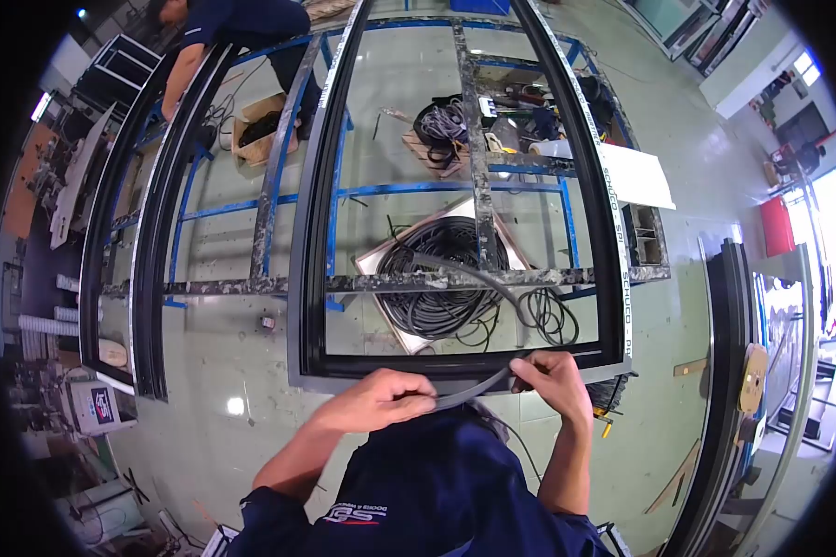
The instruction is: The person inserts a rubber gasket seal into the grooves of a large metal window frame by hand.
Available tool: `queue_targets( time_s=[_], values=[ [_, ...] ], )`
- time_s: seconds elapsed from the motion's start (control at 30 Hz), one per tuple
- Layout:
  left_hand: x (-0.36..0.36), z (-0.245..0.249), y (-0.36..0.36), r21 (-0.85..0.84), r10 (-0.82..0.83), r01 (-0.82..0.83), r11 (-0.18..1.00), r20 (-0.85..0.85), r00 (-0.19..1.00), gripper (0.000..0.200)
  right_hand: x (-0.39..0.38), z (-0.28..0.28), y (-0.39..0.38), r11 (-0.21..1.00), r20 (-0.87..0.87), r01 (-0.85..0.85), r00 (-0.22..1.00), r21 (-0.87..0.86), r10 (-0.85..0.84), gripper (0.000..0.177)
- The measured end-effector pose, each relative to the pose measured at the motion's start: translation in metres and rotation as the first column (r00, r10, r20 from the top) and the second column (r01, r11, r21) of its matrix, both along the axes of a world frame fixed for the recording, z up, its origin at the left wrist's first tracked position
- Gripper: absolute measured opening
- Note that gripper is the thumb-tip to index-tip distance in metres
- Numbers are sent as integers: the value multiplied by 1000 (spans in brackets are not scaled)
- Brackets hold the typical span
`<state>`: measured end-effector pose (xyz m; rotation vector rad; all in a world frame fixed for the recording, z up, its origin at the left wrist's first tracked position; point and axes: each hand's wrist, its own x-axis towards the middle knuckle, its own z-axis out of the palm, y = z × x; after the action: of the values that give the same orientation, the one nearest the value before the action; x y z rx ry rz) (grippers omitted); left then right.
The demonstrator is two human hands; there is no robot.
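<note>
A grey rubber gasket strip (472, 391) runs between my two hands, just over the near rail of a dark window frame (308, 278). My left hand (378, 400) is closed, pinching the strip between thumb and fingers. Close to the frame's near right part, my right hand (554, 379) pinches the strip's other stretch. From there a length of gasket rises over the rail and leads back toward a large coil of black gasket (441, 311). That coil lies in an open box (372, 260) on the floor, seen through the frame.
The frame rests on a blue and paint-spattered metal stand (279, 195). A second dark frame (149, 278) stands left, with a co-worker (241, 23) leaning over its far end. Dark profiles (729, 325) stand at right. Tools and a cable bundle (444, 123) lie beyond.
</note>
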<state>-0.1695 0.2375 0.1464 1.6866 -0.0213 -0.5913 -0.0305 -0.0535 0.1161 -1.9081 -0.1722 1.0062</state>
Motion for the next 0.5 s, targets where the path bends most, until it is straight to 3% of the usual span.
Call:
queue_targets(
  time_s=[0.1,0.13,0.17,0.2,0.27,0.3,0.33,0.43,0.5],
  values=[
    [-25,37,4,-7,71,-71,997,19,997,17,-5,4,20,988,300,-107,951,110,70,41],
    [-26,57,4,103,85,-90,991,53,995,16,-13,8,40,910,424,-217,904,353,51,39],
    [-25,73,8,214,95,-109,971,74,993,16,-16,7,54,807,438,-325,894,493,92,39],
    [-29,81,12,199,174,-179,964,46,984,15,-19,7,68,666,443,-419,884,617,146,40],
    [-35,84,20,208,279,-282,936,45,959,15,-27,-2,88,565,259,-456,881,688,396,38],
    [-37,86,26,226,296,-305,925,77,952,15,-30,-4,97,587,140,-429,870,686,473,37],
    [-40,86,33,310,296,-301,902,63,953,15,-30,-8,104,605,149,-481,844,634,515,36],
    [-39,77,57,492,281,-266,829,44,959,16,-35,-14,114,744,1,-349,906,571,423,32],
    [-39,55,74,557,274,-241,795,26,962,16,-32,-20,128,791,63,-446,883,418,465,30]
  ],
)
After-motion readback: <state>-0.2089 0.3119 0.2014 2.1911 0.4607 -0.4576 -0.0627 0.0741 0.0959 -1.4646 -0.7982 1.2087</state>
